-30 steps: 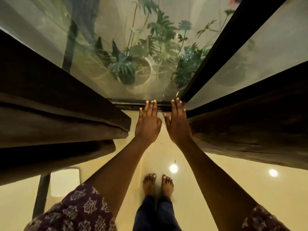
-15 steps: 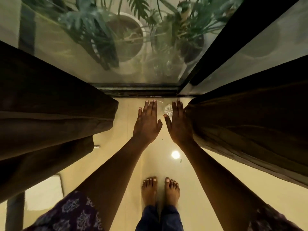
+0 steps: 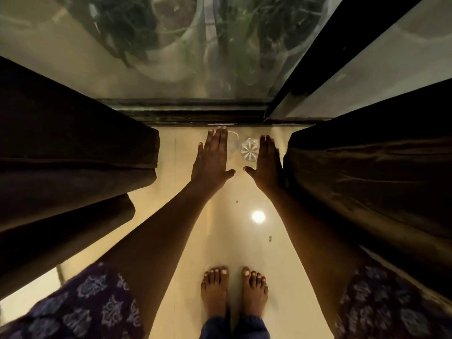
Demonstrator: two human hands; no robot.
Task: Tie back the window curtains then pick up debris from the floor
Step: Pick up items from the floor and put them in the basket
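Note:
Two dark brown curtains hang at either side of a glass window: the left curtain (image 3: 73, 152) and the right curtain (image 3: 367, 172). Both my arms reach forward over the glossy cream floor (image 3: 234, 241). My left hand (image 3: 211, 160) is flat with straight fingers, holding nothing. My right hand (image 3: 267, 165) is also flat, its outer edge against the right curtain's edge. Between the hands a round clear ribbed object (image 3: 249, 148) lies on the floor. Small green bits of debris (image 3: 270, 238) lie on the floor, with a smaller speck (image 3: 236, 201) farther up.
The dark window track (image 3: 186, 111) runs across in front of my hands, with a black frame post (image 3: 342, 45) rising at the right. Potted plants (image 3: 171, 33) stand behind the glass. My bare feet (image 3: 233, 287) stand on the floor. A ceiling light reflection (image 3: 258, 216) shines on the tile.
The view has tilted down towards the floor. My hands have drifted slightly apart, and the clear round object and green debris have come into sight.

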